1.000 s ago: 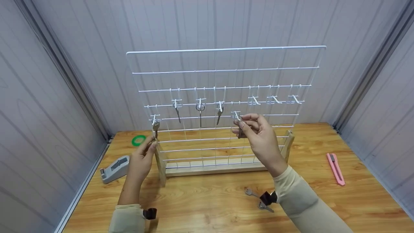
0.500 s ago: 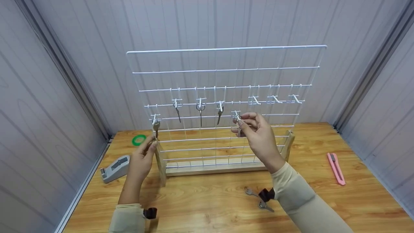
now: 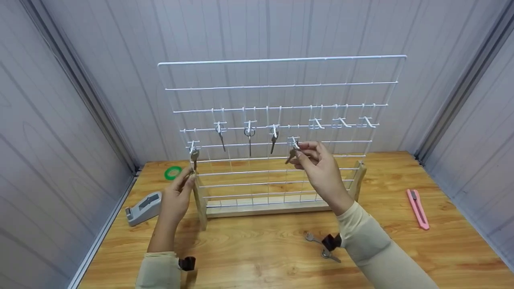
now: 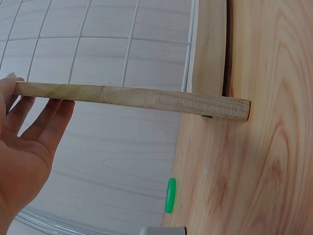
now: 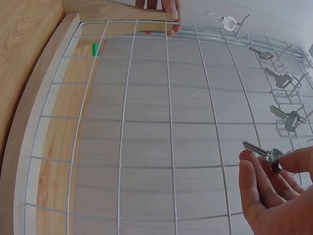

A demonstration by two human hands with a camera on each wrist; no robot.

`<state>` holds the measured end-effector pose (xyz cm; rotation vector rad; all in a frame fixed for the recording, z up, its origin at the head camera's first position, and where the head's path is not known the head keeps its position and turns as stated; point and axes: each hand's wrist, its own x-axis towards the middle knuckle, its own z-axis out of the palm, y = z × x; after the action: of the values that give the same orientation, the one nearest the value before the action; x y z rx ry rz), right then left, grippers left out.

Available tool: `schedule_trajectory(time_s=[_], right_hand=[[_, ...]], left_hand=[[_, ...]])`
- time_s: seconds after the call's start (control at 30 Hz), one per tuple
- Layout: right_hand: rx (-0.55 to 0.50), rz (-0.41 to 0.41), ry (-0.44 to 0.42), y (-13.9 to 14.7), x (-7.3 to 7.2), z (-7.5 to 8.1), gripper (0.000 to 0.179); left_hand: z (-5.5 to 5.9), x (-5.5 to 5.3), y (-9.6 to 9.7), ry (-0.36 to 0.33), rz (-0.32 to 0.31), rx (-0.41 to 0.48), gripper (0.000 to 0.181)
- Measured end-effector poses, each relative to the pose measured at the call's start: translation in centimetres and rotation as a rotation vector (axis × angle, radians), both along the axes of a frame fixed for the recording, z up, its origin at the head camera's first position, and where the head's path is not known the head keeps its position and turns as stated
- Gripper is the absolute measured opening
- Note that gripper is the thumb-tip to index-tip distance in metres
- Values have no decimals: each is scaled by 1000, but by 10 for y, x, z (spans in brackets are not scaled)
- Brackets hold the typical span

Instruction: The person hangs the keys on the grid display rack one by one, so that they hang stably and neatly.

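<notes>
Key (image 3: 290, 155) pinched in right grip (image 3: 320, 170) at mid-frame hook (image 3: 294, 141); post (image 3: 199, 206) held in left grip (image 3: 179, 194). Hanging apparently underway; ring seating before release likely needed.

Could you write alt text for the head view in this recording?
A person's right hand holds a key at a hook on a white wire rack, while the left hand grips its wooden post. Four other keys hang to the left; two loose keys, a tape dispenser, a green ring and a pink cutter lie on the table.
</notes>
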<state>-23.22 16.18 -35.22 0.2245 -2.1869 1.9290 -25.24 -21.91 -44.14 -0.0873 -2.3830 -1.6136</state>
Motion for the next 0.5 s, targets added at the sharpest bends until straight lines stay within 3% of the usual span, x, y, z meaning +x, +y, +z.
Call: schedule_trajectory(time_s=[0.23,0.5], right_hand=[[84,-31,-9,21,12,-13,27],[215,-60,-100,56,37,-40,25]], left_hand=[[1,-1,2,9,-5,-1,43],[-3,0,-2,20,-22,7,44]])
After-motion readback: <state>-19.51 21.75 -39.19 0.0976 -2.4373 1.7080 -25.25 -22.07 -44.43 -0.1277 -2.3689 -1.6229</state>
